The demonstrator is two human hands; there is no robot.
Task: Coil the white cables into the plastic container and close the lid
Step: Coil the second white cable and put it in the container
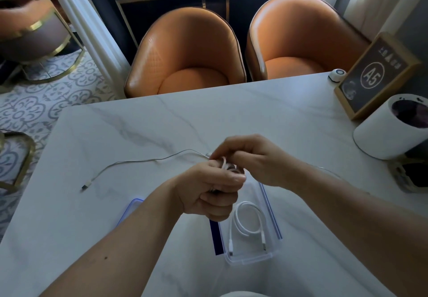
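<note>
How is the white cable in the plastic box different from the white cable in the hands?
The short white cable lies looped inside the clear plastic container; the long white cable is only partly coiled, its tail trailing across the marble table. Nobody touches the short cable; the left hand and right hand hold the long one. Both are white with plugs.

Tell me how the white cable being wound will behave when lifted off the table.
Probably floppy: the cable lies in loose waves across the table, so its tail would dangle. Likely light: it is thin, and the right hand handles it with its fingers. The loops may spring open if the left hand lets go.
</note>
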